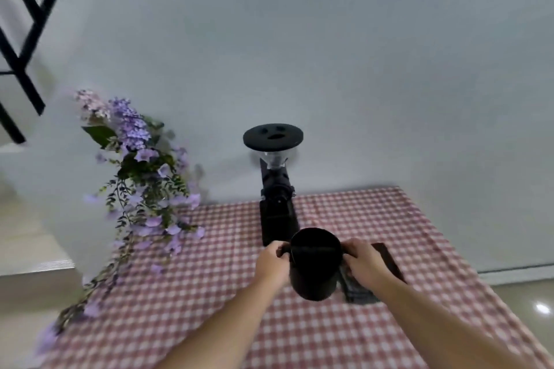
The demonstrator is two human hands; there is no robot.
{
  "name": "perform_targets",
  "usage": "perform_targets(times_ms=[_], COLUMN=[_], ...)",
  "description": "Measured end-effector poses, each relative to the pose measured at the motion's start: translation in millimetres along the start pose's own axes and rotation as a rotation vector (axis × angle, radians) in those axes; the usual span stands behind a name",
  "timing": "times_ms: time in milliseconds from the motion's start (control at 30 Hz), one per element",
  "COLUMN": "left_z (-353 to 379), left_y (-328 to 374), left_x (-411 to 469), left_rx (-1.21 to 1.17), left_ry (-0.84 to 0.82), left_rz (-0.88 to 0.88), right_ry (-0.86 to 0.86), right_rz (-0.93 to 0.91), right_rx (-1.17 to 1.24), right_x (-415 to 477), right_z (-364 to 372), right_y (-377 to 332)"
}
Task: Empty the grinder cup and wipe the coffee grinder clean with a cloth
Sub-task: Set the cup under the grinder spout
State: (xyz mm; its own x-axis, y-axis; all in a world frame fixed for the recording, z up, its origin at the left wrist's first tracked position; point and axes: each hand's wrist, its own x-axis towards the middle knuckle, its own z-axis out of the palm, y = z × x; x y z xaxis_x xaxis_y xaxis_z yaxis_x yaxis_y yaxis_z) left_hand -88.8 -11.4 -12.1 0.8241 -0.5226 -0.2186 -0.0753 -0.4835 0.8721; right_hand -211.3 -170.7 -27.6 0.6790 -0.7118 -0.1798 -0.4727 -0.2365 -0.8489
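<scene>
Black cup (313,266) was held above the worktop (180,308), between the two hands, open mouth up and tipped slightly away from the person. Inside looked dark; contents could not be made out. Left hand (274,263) was curled around the cup's left side near the rim, fingers closed on what looked like a small handle. Right hand (364,266) gripped the right side near the rim, fingers wrapped on the wall.

Coffee grinder (277,189) stood just beyond the hands, against the wall, black lid on its clear hopper. A dark folded cloth (358,293) lay under the right hand. A dark flat object (388,260) lay just right of that hand; blurred, not identified. Purple flowers (141,165) hung well to the left of the left hand. Worktop carried a red-and-white checked cover.
</scene>
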Motion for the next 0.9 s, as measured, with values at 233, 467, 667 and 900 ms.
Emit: perform_targets(times_ms=[233, 467, 667, 900], left_z=[-61, -53, -56, -29], left_y=[-54, -67, -63, -6], left_x=[47, 64, 64, 63], left_rx=[0.101, 0.188, 0.143, 0.327], left_ry=[0.031, -0.059, -0.056, 0.112], left_rz=[-0.051, 0.043, 0.037, 0.385], right_ry=[-0.057, -0.052, -0.139, -0.106], right_rz=[0.031, 0.088, 0.104, 0.028], right_rx=[-0.079, -0.150, -0.138, -0.204], right_x=[28, 50, 58, 70], right_z=[80, 80, 74, 30], right_y=[-39, -30, -24, -15])
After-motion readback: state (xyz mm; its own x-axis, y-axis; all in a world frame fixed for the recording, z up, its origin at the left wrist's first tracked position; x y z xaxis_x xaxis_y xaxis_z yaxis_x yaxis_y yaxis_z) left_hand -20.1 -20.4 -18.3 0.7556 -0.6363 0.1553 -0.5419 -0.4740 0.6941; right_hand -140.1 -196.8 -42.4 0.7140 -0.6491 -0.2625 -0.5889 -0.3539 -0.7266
